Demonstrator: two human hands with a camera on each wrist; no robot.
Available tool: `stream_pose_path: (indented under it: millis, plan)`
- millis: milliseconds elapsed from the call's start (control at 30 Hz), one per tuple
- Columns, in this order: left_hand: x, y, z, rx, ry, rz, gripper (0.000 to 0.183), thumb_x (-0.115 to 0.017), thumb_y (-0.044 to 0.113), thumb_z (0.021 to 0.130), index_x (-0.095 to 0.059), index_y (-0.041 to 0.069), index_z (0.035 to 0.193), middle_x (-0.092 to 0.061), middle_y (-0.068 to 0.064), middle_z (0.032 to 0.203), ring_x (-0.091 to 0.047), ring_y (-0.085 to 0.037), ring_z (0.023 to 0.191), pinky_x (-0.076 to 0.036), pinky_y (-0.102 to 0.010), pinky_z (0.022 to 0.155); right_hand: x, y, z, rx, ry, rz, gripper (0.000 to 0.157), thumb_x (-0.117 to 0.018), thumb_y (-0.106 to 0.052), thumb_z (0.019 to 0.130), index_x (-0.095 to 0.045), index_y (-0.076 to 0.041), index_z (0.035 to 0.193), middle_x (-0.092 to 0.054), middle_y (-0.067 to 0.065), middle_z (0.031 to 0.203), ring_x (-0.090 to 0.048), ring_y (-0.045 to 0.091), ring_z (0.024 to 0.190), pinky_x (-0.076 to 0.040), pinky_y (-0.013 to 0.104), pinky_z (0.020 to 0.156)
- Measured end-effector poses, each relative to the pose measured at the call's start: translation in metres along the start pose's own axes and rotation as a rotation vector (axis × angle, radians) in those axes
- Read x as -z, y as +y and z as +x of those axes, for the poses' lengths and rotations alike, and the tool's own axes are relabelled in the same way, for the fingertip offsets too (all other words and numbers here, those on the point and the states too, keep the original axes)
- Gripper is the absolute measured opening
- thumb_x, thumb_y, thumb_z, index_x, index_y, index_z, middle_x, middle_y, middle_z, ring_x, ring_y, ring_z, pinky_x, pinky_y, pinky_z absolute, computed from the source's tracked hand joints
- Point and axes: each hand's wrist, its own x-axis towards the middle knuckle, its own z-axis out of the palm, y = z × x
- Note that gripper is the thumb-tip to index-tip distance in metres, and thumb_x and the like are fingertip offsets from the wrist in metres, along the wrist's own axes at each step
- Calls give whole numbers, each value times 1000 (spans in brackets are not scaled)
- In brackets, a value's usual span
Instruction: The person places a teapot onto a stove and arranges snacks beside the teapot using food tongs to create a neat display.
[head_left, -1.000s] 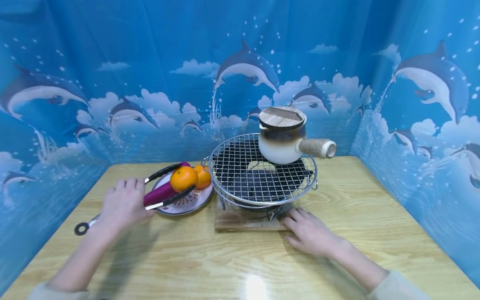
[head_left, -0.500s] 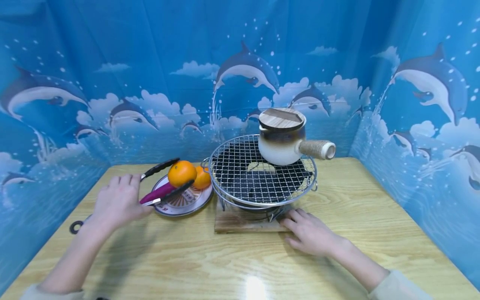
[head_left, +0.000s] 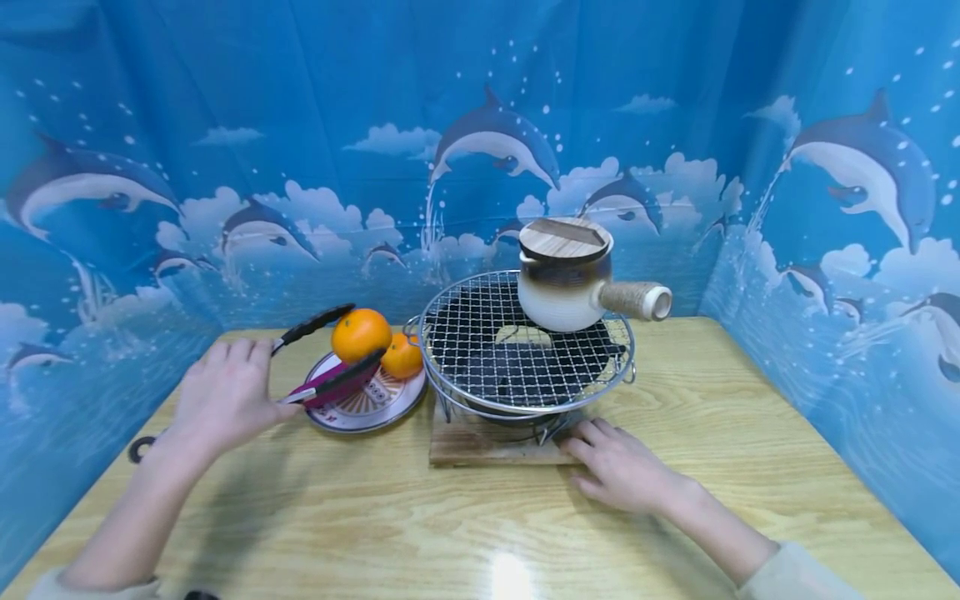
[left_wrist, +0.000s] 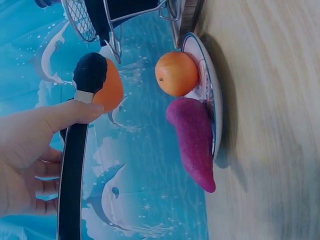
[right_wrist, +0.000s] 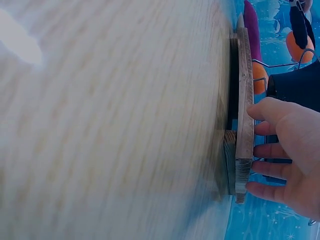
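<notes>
My left hand [head_left: 225,392] holds a pair of black-tipped tongs [left_wrist: 72,170], thumb along one arm. Between the tong tips is an orange [head_left: 362,336], raised above the plate [head_left: 393,408] in the left wrist view. On that plate lie a second orange [left_wrist: 177,73] and a purple sweet potato [left_wrist: 192,140], whose tapered end sticks out past the rim. My right hand [head_left: 622,462] rests at the front right corner of a wooden board [right_wrist: 245,100] under the grill stove, its fairly straight fingers and thumb touching the board.
A round wire grill rack [head_left: 487,358] tops the dark stove on the board, right of the plate. A lidded pot [head_left: 562,292] stands on its back right part, its wrapped handle [head_left: 630,297] jutting right. A dolphin-print curtain [head_left: 480,125] surrounds the table [head_left: 420,533].
The left hand and tongs have drawn back leftward. The gripped orange has risen up and slightly left, away from the sweet potato and the other orange. The right hand stays put.
</notes>
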Motion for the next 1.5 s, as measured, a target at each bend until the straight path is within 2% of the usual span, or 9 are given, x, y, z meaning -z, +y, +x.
stream_pose_path:
  millis: [333,700,933,1500]
  plan:
    - [9,4,-1,0,20,-17,98,-84,44,58,-43,-14,125,-44,-36,119,-38,-51,104,-38,-63,80,-2,0,-1,-4,-2,-8,35,-67,-29,80,-63,-10,108,-56,3,102,-54,22,96,-48,40,81]
    - [20,13,1,-27,95,9,101,-85,43,54,-43,-13,126,-46,-34,116,-40,-50,100,-37,-62,80,-2,1,0,-4,13,-7,34,-68,-29,79,-63,-10,107,-55,2,101,-53,21,94,-48,38,79]
    - [27,22,2,-39,105,18,101,-85,46,53,-44,-11,126,-48,-33,116,-41,-48,101,-38,-61,80,-2,1,-1,-6,11,-5,33,-67,-29,80,-63,-10,107,-55,2,101,-53,21,94,-48,38,80]
    - [43,40,4,-91,120,4,96,-86,42,55,-44,-8,125,-47,-30,117,-40,-46,102,-38,-58,82,-2,1,-1,-1,23,-9,33,-68,-28,79,-64,-11,106,-55,1,98,-53,20,92,-49,37,77]
